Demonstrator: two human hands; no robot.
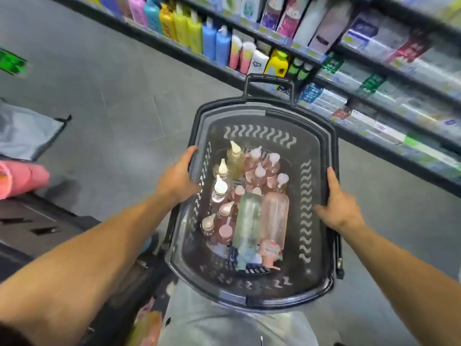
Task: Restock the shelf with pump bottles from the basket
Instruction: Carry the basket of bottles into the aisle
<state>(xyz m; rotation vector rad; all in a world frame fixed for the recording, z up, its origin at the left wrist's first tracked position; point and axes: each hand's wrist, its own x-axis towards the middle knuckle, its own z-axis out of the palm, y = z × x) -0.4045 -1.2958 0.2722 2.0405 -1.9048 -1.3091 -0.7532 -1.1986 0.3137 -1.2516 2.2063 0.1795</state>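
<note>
A dark plastic basket (311, 151) hangs in front of me over the grey floor. My left hand (178, 178) grips its left rim and my right hand (340, 206) grips its right rim. Inside stand several pump bottles (259, 168) with pink liquid and white pump heads, plus a yellowish one (234, 158). Two larger bottles lie flat near me, one pale green (247, 218) and one pink (275, 213). The shelf (282, 36) runs along the upper right, its rows filled with coloured bottles and boxed goods.
The basket's pull handle (270, 81) points toward the shelf. Pink packs (22, 178) and a grey bag (25, 131) lie at the left edge, with a dark low shelf (37, 221) under them. Grey floor tiles (112, 96) stretch between that and the shelf.
</note>
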